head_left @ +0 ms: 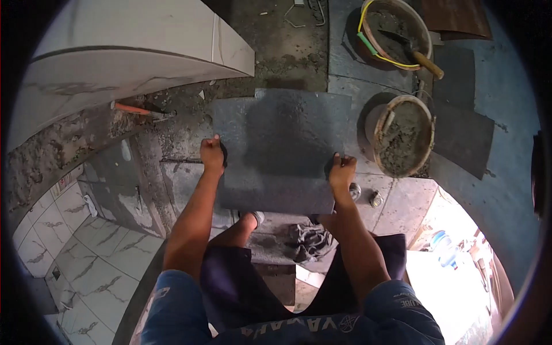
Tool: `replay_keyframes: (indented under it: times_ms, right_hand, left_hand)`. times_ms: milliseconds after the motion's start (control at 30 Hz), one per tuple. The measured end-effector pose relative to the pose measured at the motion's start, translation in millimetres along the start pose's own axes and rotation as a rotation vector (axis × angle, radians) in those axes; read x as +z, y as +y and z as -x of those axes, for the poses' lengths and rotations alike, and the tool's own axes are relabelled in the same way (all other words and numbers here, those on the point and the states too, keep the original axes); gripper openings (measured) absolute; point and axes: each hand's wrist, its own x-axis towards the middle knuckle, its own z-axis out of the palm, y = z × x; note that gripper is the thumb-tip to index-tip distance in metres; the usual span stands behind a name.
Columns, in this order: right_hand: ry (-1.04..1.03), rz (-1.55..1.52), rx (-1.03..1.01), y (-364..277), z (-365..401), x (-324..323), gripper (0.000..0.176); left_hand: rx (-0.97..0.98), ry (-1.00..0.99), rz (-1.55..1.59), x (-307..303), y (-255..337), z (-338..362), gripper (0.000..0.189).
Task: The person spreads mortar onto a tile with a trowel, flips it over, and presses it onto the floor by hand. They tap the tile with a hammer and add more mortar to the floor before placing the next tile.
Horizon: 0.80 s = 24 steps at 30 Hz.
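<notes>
Orange-handled tool [141, 110] lies on the rubble at the left, well apart from the work. The left hand [213, 155] clasps the left edge of a dark tile [282, 144], held flat over the grey floor. The right hand [342, 172] clasps its right edge. With only edge grips, dusty fingers could slip and a corner could chip. A swing right could strike the mortar bucket [402, 135] nearby.
</notes>
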Motion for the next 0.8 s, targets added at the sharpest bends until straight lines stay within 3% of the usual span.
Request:
replay_keyframes:
  times_ms: [200, 500, 567, 800]
  right_hand:
    - [0.076, -0.069, -0.133, 5.7, -63.5, 71.0, 0.039]
    - [0.203, -0.080, -0.260, 17.7, -85.6, 99.5, 0.035]
    - [0.216, -0.015, -0.258, 26.5, -86.8, 105.1, 0.034]
    - [0.177, -0.279, -0.279, 41.0, -67.0, 83.7, 0.034]
  left_hand:
    - [0.027, -0.199, 0.009, 44.4, -46.2, -87.7, 0.024]
    - [0.204, -0.174, -0.099, 51.7, -86.9, -120.6, 0.030]
    - [0.201, -0.147, -0.091, 54.4, -86.1, -115.0, 0.031]
    - [0.282, -0.118, 0.160, 9.4, -61.7, -58.1, 0.030]
